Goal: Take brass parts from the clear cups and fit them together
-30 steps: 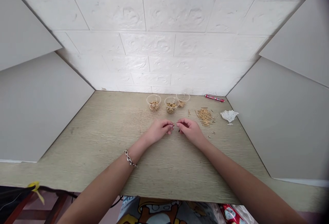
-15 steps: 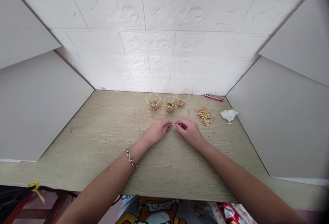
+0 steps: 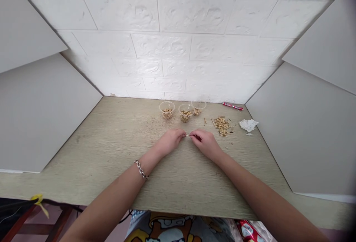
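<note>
The pin [image 3: 188, 135] is pinched at its ends by the left hand [image 3: 171, 141] and right hand [image 3: 205, 142]; probably light, stiff, kinda slippery, so best held there.

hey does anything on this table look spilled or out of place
Possibly spilled: tiny coppery specks lie scattered across the table beside the leftmost cup, which keeps its pieces contained. They're too small to identify. Some golden rods also lie apart from their pile.
</note>
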`<state>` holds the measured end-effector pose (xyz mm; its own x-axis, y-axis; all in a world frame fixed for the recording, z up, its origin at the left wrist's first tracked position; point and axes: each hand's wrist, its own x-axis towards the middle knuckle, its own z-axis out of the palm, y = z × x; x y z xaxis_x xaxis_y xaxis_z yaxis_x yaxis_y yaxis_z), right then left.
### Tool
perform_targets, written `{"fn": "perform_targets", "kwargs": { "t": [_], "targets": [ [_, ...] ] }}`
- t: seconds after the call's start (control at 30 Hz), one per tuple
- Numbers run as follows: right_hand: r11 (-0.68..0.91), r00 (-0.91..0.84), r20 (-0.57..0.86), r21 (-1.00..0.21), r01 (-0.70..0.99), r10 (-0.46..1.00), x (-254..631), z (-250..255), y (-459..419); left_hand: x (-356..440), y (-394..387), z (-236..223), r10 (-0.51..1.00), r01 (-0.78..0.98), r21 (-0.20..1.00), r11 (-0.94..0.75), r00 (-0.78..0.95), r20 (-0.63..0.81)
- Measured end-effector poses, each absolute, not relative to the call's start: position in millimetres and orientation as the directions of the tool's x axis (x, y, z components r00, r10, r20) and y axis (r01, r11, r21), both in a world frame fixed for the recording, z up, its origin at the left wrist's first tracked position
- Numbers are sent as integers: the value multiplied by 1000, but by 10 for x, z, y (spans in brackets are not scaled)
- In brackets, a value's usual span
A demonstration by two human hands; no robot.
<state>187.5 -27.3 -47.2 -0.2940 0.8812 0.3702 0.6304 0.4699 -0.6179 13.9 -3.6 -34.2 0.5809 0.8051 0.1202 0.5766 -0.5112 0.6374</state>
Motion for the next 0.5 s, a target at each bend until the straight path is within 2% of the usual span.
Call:
{"fn": "perform_targets", "kwargs": {
  "t": [0.23,0.33,0.5],
  "targets": [
    [519,-369,365,-592,616,855,1890,-468,-281,105,-26,-331,746,597,525,-607,656,116],
    [514,-351,376,-602,610,857,1888,-491,-279,114,-32,-335,759,591,554,-587,640,121],
    [463,-238,412,-624,629,879,1856,-502,-301,163,-53,-340,825,571,667,-478,552,119]
  ]
}}
